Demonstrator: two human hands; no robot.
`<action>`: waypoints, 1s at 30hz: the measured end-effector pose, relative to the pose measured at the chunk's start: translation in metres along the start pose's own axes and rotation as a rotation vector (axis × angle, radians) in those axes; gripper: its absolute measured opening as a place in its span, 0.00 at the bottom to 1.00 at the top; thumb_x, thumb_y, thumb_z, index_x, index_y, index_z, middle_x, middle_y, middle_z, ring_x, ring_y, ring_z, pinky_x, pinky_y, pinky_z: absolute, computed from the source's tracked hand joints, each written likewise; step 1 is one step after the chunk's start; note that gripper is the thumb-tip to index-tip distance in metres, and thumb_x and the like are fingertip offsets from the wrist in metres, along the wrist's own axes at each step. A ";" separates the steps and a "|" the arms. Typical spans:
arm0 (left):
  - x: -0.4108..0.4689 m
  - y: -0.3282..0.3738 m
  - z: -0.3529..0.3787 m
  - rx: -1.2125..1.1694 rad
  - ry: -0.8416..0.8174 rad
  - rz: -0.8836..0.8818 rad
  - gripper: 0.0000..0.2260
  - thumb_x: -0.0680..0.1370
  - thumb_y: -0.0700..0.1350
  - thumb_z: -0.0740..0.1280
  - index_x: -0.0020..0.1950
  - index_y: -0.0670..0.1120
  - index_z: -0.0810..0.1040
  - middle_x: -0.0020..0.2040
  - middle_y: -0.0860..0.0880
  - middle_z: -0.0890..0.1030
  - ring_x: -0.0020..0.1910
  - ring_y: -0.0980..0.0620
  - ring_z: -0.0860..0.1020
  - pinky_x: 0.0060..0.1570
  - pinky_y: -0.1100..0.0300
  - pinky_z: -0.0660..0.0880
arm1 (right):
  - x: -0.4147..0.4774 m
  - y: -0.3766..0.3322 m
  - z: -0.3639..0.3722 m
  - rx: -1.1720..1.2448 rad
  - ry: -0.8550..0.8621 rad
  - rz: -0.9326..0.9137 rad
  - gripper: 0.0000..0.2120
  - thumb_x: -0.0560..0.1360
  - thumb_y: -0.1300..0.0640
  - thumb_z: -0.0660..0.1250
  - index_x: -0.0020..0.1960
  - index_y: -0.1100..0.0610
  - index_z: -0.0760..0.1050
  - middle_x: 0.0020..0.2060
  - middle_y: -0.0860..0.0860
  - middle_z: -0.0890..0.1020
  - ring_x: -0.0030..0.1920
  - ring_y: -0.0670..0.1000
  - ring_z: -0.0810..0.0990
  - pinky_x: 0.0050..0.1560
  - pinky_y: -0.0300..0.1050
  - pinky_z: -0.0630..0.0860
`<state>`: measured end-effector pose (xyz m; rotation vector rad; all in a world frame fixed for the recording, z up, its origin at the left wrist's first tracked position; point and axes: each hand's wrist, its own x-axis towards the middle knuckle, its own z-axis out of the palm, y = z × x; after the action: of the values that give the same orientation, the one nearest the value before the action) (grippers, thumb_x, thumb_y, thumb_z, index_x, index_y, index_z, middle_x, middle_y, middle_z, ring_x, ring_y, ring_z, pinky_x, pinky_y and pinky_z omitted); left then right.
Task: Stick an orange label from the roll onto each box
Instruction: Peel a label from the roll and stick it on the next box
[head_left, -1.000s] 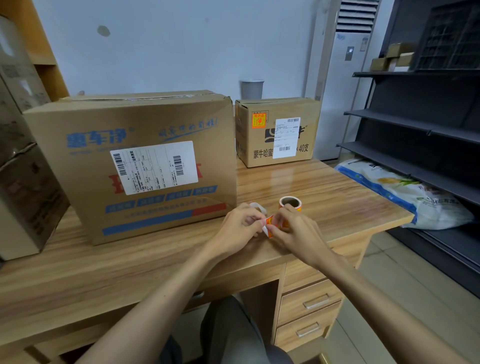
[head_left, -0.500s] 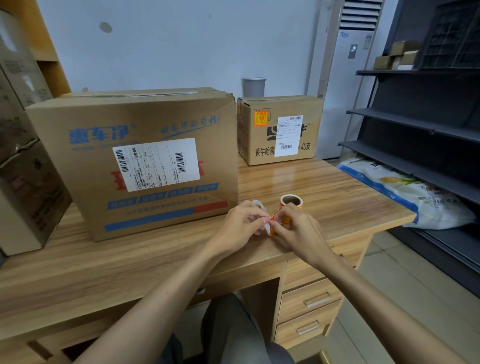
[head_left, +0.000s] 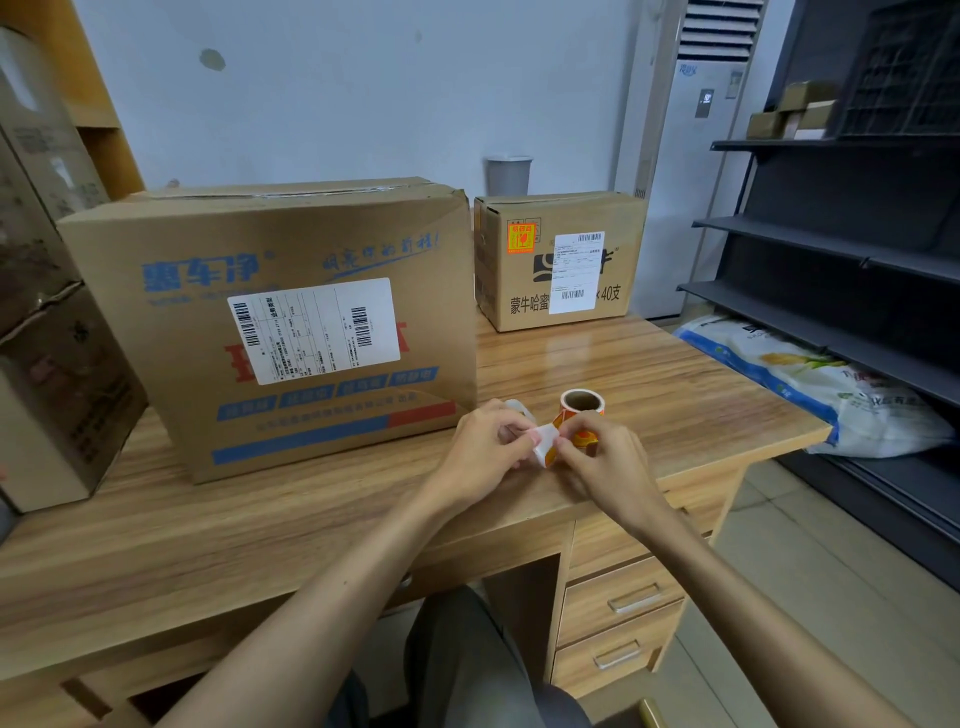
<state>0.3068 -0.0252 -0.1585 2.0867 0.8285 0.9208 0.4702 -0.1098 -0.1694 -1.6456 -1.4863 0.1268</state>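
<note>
A roll of orange labels (head_left: 582, 402) stands on the wooden desk (head_left: 649, 395) just in front of my hands. My left hand (head_left: 485, 449) pinches the white backing strip (head_left: 544, 441) that trails off the roll. My right hand (head_left: 602, 462) pinches an orange label (head_left: 582, 438) at the strip's edge. A large brown box (head_left: 270, 322) with a white shipping label stands to the left; no orange label shows on its front. A small brown box (head_left: 561, 260) behind the roll carries an orange label (head_left: 520, 238) at its upper left.
More cartons (head_left: 47, 312) are stacked at the left edge of the desk. A grey cup (head_left: 509, 174) stands behind the small box. Dark metal shelving (head_left: 841, 260) and a white sack (head_left: 810, 384) are to the right. Drawers (head_left: 623, 597) sit under the desk's right side.
My hands have stayed in front of the roll. More of the white backing strip shows between my fingers now than a second ago.
</note>
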 end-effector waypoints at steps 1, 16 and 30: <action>0.001 -0.001 0.000 0.007 0.016 -0.005 0.05 0.79 0.42 0.71 0.49 0.43 0.86 0.48 0.48 0.78 0.39 0.46 0.83 0.43 0.54 0.83 | 0.000 0.000 -0.001 0.028 0.004 0.012 0.03 0.75 0.54 0.71 0.43 0.50 0.78 0.38 0.44 0.81 0.37 0.46 0.77 0.40 0.53 0.77; 0.007 -0.005 0.004 -0.018 0.091 -0.104 0.04 0.80 0.41 0.70 0.51 0.44 0.85 0.51 0.47 0.80 0.38 0.50 0.82 0.39 0.56 0.83 | -0.003 0.012 -0.038 0.218 0.019 0.161 0.05 0.72 0.60 0.71 0.38 0.55 0.79 0.37 0.49 0.82 0.36 0.59 0.77 0.37 0.51 0.73; 0.005 -0.003 0.000 -0.033 0.081 -0.097 0.06 0.80 0.42 0.70 0.55 0.46 0.84 0.54 0.48 0.78 0.42 0.51 0.82 0.34 0.56 0.83 | -0.007 0.003 -0.061 0.209 0.129 0.214 0.07 0.71 0.61 0.70 0.36 0.54 0.76 0.26 0.42 0.76 0.26 0.44 0.68 0.30 0.41 0.65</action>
<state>0.3082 -0.0200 -0.1588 1.9736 0.9417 0.9650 0.5069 -0.1476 -0.1383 -1.6059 -1.1575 0.2790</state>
